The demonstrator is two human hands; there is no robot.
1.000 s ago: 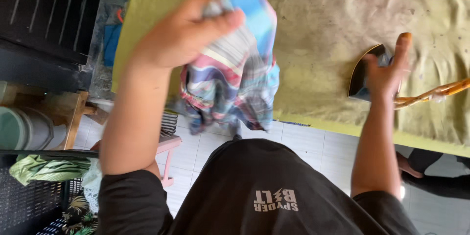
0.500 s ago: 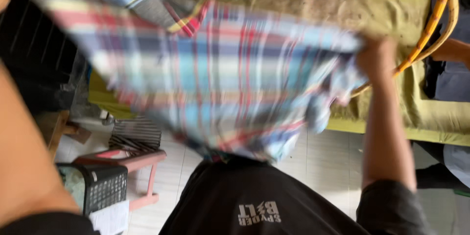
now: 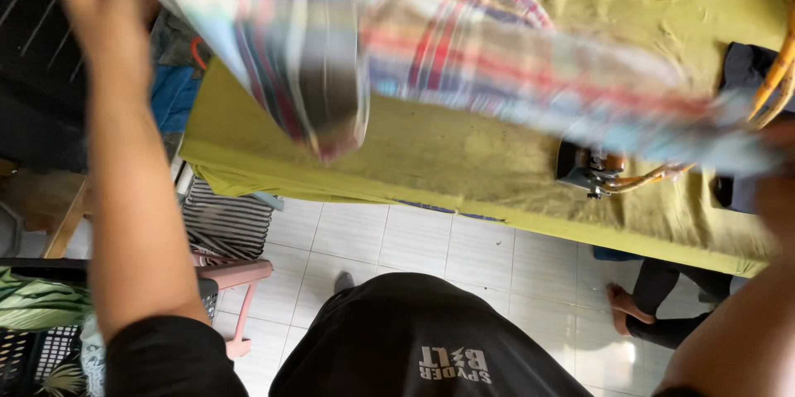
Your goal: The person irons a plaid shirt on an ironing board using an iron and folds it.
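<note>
So the plaid cloth (image 3: 464, 49) is up in the air here, stretched out wide and blurry above the table, spanning from the top left over to the right edge of the view. It's checked in red, blue and white, and one fold of it droops down around the middle left. The left hand (image 3: 99, 0) is raised high at the top left and sits right at the cloth's corner, but it's too smeared to say how the fingers close on it, so I can't tell the grip. The right hand (image 3: 774, 157) is at the far right edge, mostly a blur next to the cloth's other end, same deal, can't tell. Under the cloth is a table covered with a yellow-green sheet (image 3: 464, 157), stained in spots. An iron (image 3: 590, 167) sits on that sheet toward the right, with an orange cord (image 3: 774, 82) curving up from it. Down left there's a black basket (image 3: 37, 347) with green fabric, and a pink plastic stool (image 3: 236, 277) on the white tile floor (image 3: 464, 240).
</note>
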